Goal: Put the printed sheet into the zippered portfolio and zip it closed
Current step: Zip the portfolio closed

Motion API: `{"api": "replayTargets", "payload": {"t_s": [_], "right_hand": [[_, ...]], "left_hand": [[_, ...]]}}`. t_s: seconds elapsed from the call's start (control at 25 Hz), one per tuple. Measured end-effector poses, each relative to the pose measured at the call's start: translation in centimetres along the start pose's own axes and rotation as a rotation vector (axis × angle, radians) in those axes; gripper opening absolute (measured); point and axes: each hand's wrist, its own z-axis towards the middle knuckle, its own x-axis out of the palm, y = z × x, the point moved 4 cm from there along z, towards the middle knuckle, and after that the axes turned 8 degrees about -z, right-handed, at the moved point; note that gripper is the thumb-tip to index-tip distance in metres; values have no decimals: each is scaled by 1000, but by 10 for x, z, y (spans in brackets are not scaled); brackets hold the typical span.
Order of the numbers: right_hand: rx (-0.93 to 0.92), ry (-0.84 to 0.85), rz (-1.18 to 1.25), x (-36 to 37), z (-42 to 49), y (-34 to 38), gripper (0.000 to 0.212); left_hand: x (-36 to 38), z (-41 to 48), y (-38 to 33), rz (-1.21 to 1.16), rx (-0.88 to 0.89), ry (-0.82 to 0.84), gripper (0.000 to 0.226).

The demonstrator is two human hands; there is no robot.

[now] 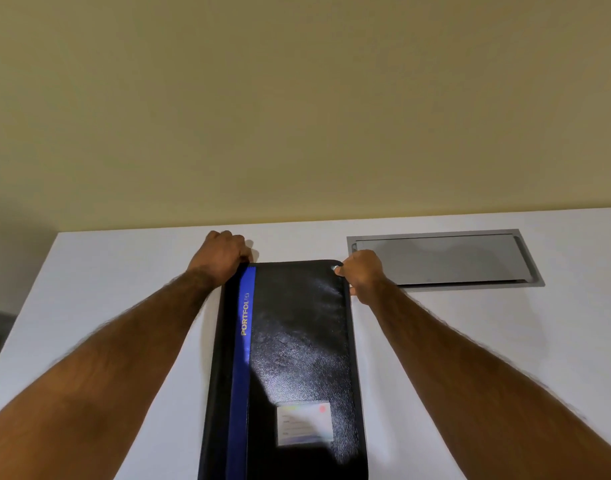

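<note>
Left hand point(224, 256) curled gripping portfolio point(290, 358) far corner, right hand point(361, 273) pinching zipper pull point(335, 269) at opposite corner, on table point(124, 289).

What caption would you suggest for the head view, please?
The left hand and right hand hold the far corners of the black portfolio on a white desk.
</note>
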Motion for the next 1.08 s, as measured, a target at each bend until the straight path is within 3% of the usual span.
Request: {"api": "replayTargets", "payload": {"t_s": [0.28,0.36,0.44,0.6,0.72,0.88,1.08], "right_hand": [[-1,24,-11,3,4,-2,16],[-40,10,-120,3,4,0,25],[-73,-50,-223,0,-2,4,30],[-98,-146,-132,-4,-33,-15,30],[-59,-144,-142,1,-77,-50,6],[9,-103,-233,19,-142,-99,33],[71,-20,-117,28,-166,-111,28]], "left_hand": [[-2,-25,42,24,-87,-6,31],[-1,-33,42,-13,-154,-24,30],[2,-45,34,-180,-319,-77,29],[18,-108,-3,-658,-620,-157,31],[32,-169,-39,-747,-698,-182,21],[51,-226,-77,-819,-804,-132,11],[48,-231,-87,-976,-889,-164,18]]}}
